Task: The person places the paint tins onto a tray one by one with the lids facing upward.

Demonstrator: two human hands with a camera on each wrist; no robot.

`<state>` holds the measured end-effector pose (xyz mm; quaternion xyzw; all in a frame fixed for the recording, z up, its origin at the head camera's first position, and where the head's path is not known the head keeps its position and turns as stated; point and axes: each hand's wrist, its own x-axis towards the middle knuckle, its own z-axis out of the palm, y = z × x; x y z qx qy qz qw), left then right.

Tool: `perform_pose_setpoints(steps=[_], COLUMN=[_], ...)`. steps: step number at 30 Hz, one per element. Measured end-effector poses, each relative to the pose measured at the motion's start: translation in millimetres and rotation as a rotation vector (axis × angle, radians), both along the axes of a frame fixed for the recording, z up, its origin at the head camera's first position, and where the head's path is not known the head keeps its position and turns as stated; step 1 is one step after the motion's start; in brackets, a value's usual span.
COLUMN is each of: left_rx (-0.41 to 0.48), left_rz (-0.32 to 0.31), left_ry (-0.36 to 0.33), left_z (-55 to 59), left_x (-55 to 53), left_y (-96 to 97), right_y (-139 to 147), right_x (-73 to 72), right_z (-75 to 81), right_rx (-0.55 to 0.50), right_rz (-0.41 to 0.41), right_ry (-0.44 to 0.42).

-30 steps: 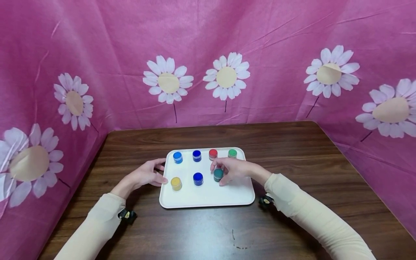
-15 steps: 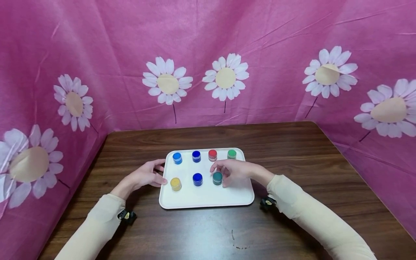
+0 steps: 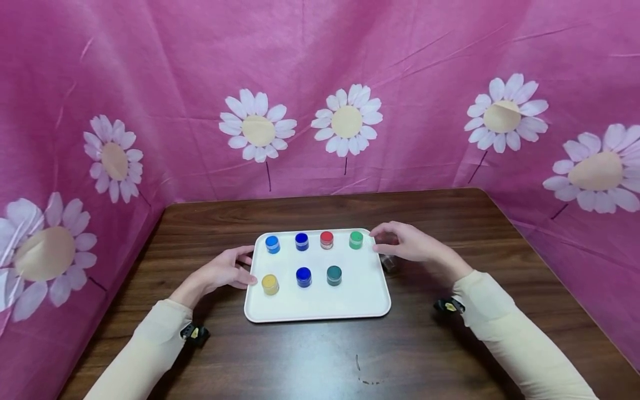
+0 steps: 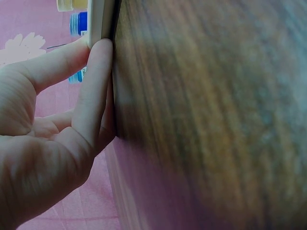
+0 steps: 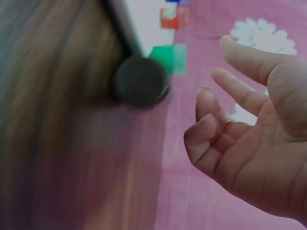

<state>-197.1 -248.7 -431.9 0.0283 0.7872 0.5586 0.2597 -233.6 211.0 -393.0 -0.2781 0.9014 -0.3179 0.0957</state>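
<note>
A white tray [image 3: 320, 308] lies on the table, holding several small paint jars. The back row has a light blue jar [image 3: 272, 244], a dark blue jar [image 3: 301, 241], a red jar [image 3: 326, 240] and a green jar [image 3: 356, 240]. In front stand a yellow jar [image 3: 270, 284], another dark blue jar [image 3: 303, 276] and a teal jar [image 3: 334, 275]. My left hand [image 3: 231, 268] pinches the tray's left edge, thumb at the rim. Holding nothing, my right hand [image 3: 412, 243] hovers at the tray's right edge, fingers loosely bent, near a dark jar [image 5: 142, 82].
That dark jar stands on the wooden table [image 3: 440, 216] against the tray's right side, partly under my hand in the head view. A pink curtain [image 3: 310, 44] with white flowers encloses the table's back and sides. Small dark marks [image 3: 370, 382] show near the front.
My right hand has let go of the teal jar, leaving it standing on the tray, and has moved right and back past the tray's edge. The left hand stays in place.
</note>
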Motion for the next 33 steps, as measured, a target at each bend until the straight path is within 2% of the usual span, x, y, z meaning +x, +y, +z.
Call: perform_pose_setpoints(steps=[3,10,12,17,29,33], left_rx=[0.000,-0.001,0.001,0.003,-0.001,-0.003], left_rz=[0.002,0.001,-0.001,-0.003,-0.009,0.005], left_ry=[-0.003,-0.005,-0.004,-0.008,-0.009,-0.009], left_z=[-0.3,0.5,0.9,0.6,0.8,1.4], left_x=[-0.2,0.4,0.6,-0.2,1.0,0.8], left_y=[0.2,0.4,0.6,0.6,2.1,1.0], right_y=[14,27,28,28,28,28], right_x=[-0.9,2.5,3.6,4.9,5.8,5.3], right_z=[-7.7,-19.0,-22.8,-30.6,-34.2,-34.7], right_rx=[-0.022,-0.096,-0.099,-0.092,-0.084,-0.103], right_rz=[0.000,-0.019,-0.006,0.031,0.005,0.004], right_ry=[-0.023,-0.281,-0.314,-0.319,-0.351,-0.358])
